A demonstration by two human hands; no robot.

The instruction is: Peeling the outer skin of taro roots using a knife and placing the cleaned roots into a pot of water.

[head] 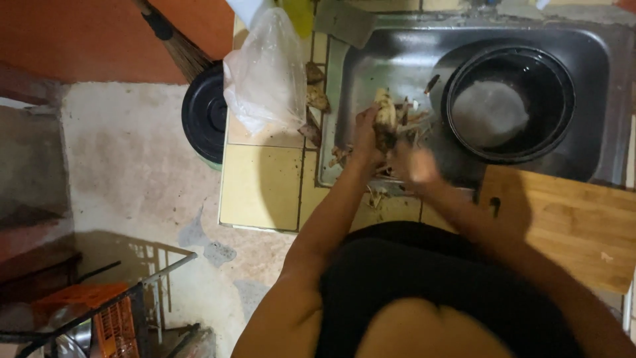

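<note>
We are mid-peel: our left hand [366, 136] grips the pale root [385, 114] over the sink [397, 59], our blurred right hand [414, 164], grasp unclear, strips skin, so turning it seems next.

The right hand [414, 164] is smeared by motion blur — its fingers cannot be told apart, nor whether they grip anything. The pale root [385, 114] in the left hand [366, 136] is partly covered by that hand's fingers. The scraps [411, 122] beside it are too small to identify. The broom [173, 41] is cut off by the top edge, the cutting board [570, 222] by the right edge — the crate [106, 318] by the bottom.
</note>
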